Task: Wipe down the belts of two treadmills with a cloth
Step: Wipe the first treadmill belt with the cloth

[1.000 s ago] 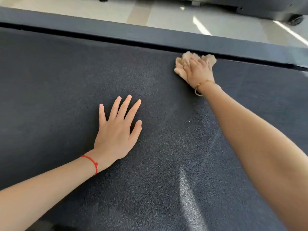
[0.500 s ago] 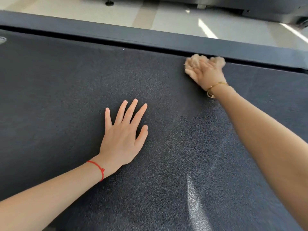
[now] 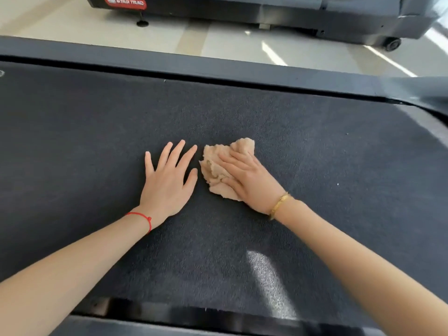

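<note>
Two hands on the belt (image 3: 315, 166); left hand (image 3: 167, 185) flat, fingers spread, holding nothing; right hand (image 3: 249, 180) presses the cloth (image 3: 218, 166) mid-belt under straight fingers. Wiping of this belt appears under way; next stroke needs steady pressure across unwiped areas; second treadmill (image 3: 266, 10) apparently outstanding.

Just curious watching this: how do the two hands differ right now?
The left hand lies bare on the belt, fingers spread and straight; the right hand presses on the tan cloth. The left wrist wears a red string; the right wears a gold bracelet. Both lie palm down, side by side on the belt.
</note>
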